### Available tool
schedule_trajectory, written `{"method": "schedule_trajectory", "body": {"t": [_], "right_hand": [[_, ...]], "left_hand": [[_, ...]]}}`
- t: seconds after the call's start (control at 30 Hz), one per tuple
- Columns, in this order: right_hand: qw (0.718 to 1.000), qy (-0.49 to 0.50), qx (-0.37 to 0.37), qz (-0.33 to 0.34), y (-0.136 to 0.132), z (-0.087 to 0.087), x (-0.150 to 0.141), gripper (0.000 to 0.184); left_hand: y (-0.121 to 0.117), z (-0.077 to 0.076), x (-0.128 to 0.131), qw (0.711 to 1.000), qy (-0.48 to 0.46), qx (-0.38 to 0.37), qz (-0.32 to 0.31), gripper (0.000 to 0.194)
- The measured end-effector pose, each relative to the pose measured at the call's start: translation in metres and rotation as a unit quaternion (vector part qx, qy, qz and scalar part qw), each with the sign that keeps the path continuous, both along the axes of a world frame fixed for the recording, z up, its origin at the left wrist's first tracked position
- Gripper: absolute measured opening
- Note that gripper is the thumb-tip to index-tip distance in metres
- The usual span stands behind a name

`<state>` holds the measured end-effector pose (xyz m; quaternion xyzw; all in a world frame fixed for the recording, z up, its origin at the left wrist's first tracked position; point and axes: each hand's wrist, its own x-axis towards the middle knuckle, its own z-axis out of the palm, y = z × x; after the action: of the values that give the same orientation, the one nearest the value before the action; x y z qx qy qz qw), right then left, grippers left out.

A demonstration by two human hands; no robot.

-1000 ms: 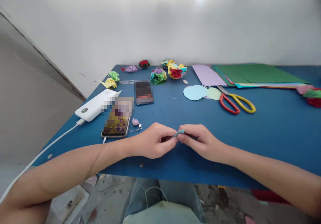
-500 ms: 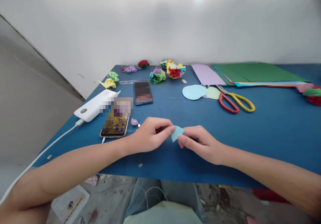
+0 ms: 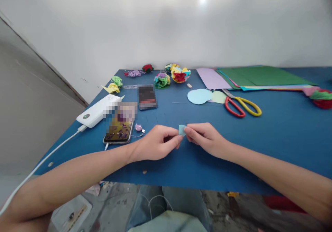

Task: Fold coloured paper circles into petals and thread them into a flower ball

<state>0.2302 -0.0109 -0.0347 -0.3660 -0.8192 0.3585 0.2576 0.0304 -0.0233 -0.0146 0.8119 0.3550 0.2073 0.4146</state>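
Note:
Between my hands, above the blue table (image 3: 202,169), is a small light-blue piece of folded paper (image 3: 182,130). My left hand (image 3: 164,141) pinches its left lower edge between thumb and fingers. On the other side, my right hand (image 3: 204,137) grips the right edge, thumb toward me. The fingers of both hands are closed, and part of the paper is hidden behind them. Beyond the hands lie a light-blue paper oval (image 3: 199,96) and a pale green one (image 3: 218,97), with scissors (image 3: 240,105) whose handles are red and yellow.
Left of my hands are a phone (image 3: 119,128) on a cable, a white power bank (image 3: 100,110) and a second, dark phone (image 3: 147,97). Several crumpled paper flowers (image 3: 181,75) sit along the back. Coloured sheets (image 3: 267,75) are stacked at the back right.
The folded paper has turned in my fingers and shows less of its surface. My right hand has risen slightly, and the left thumb now sits lower on the paper.

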Motion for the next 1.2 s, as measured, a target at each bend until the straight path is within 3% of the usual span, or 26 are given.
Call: {"method": "schedule_trajectory", "body": {"t": [0.17, 0.43, 0.5, 0.6, 0.73, 0.87, 1.0, 1.07, 1.2], "right_hand": [[0.997, -0.052, 0.061, 0.008, 0.003, -0.002, 0.000, 0.035], [0.995, -0.032, 0.099, 0.003, 0.000, -0.003, 0.000, 0.026], [0.993, -0.039, 0.114, -0.014, 0.004, -0.004, 0.001, 0.027], [0.989, -0.068, 0.120, -0.054, 0.011, -0.007, 0.002, 0.030], [0.973, -0.170, 0.122, -0.098, 0.020, -0.008, 0.006, 0.037], [0.931, -0.236, 0.217, -0.172, 0.036, -0.007, 0.017, 0.035], [0.853, -0.278, 0.360, -0.255, 0.067, -0.009, 0.039, 0.053], [0.840, -0.305, 0.354, -0.276, 0.082, -0.014, 0.053, 0.064], [0.866, -0.337, 0.259, -0.264, 0.099, -0.026, 0.068, 0.068]], "left_hand": [[0.001, -0.001, -0.001, 1.000, -0.009, -0.013, 0.000, 0.031], [0.006, -0.005, -0.001, 1.000, 0.018, -0.015, 0.006, 0.032], [0.008, -0.007, -0.002, 0.997, 0.041, 0.043, 0.040, 0.036], [0.010, -0.011, -0.004, 0.972, 0.098, 0.195, 0.081, 0.040], [0.010, -0.016, -0.006, 0.932, 0.150, 0.331, 0.021, 0.035], [0.004, -0.018, -0.005, 0.900, 0.174, 0.398, -0.041, 0.034], [-0.001, -0.018, -0.005, 0.871, 0.181, 0.446, -0.100, 0.034], [-0.002, -0.016, -0.004, 0.862, 0.180, 0.459, -0.118, 0.034], [-0.002, -0.012, -0.003, 0.853, 0.176, 0.475, -0.127, 0.033]]}}
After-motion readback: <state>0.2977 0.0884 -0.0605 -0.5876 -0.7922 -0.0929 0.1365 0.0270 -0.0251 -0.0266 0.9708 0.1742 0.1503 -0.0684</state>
